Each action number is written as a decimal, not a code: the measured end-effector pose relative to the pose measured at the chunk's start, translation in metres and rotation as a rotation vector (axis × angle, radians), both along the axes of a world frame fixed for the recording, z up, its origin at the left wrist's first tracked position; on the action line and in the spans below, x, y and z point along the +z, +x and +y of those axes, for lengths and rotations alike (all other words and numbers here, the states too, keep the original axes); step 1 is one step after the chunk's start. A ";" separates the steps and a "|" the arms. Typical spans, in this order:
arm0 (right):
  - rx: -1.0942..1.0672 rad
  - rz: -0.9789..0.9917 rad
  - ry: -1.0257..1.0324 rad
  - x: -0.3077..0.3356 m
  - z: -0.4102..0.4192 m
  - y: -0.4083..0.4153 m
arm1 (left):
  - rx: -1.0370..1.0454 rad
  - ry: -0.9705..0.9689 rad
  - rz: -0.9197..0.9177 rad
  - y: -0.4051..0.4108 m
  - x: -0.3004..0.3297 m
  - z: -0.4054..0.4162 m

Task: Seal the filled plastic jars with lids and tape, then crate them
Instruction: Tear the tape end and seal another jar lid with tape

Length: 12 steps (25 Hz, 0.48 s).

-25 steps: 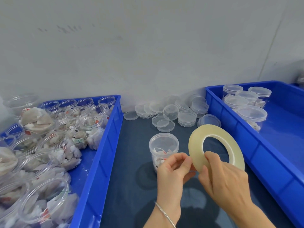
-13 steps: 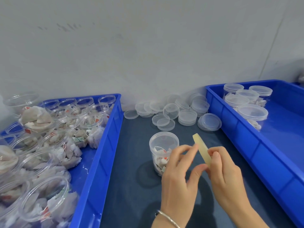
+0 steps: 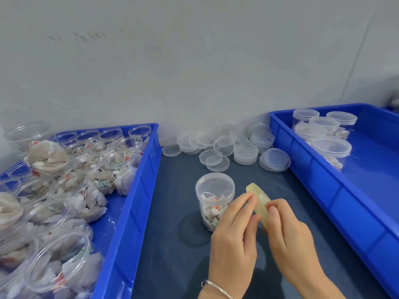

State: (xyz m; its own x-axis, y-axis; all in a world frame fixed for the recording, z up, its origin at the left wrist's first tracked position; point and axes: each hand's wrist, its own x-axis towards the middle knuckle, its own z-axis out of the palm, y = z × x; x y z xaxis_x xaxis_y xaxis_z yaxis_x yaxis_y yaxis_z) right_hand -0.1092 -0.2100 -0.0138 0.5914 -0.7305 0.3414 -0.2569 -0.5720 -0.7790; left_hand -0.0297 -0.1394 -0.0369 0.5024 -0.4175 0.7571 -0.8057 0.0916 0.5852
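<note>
Both hands meet over the dark blue table mat (image 3: 168, 212), just right of the lidded jar (image 3: 214, 199). The right hand (image 3: 289, 231) reaches in from the lower right, back of the hand up, fingers curled around the tape roll (image 3: 258, 199) with the thumb pressed on its near face. The roll is held edge-on to the camera (only the yellowish rim and a sliver of one face show). The left hand (image 3: 234, 238) comes up from below, a thin bracelet (image 3: 216, 288) at the wrist; its index finger and thumb close in a pinch against the roll's left side, while the other fingers are loosely bent. Whether a free tape end lies between those fingertips cannot be told.

The jar stands upright on the mat, lid on, bagged contents inside, partly covered by the left hand's fingers. Loose clear lids (image 3: 244, 147) are piled behind it, near the wall. The left blue crate (image 3: 140, 190) holds open filled jars; the right blue crate (image 3: 323, 184) holds lidded jars (image 3: 323, 134) at its far end.
</note>
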 end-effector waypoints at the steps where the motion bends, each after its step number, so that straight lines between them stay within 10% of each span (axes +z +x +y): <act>1: -0.005 0.035 -0.016 -0.001 0.000 -0.001 | 0.008 0.012 0.004 0.001 0.000 0.000; 12: -0.065 0.104 -0.098 -0.014 0.002 -0.002 | 0.046 -0.077 0.198 0.004 -0.006 -0.006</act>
